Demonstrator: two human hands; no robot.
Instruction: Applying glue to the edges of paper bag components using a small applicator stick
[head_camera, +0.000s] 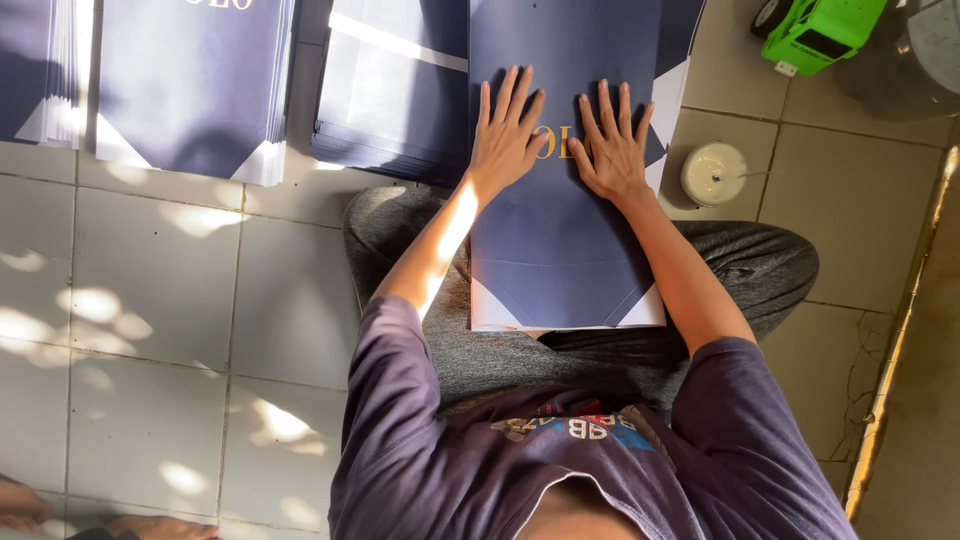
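Navy flat paper bag (560, 250), white-edged, lying across the seated person's lap and reaching onto the tiled floor (150, 330). Left hand (507, 130) and right hand (612, 145): both flat, fingers spread, pressing side by side, gripping nothing. Pressing advice: even palm weight, smoothing outward along creases. Nearby: stacked navy sheets (195, 85), round white container (714, 173), green toy truck (815, 30).

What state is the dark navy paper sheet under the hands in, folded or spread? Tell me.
Spread: the dark navy paper sheet lies flat across the lap, left hand and right hand pressing it, palms down.
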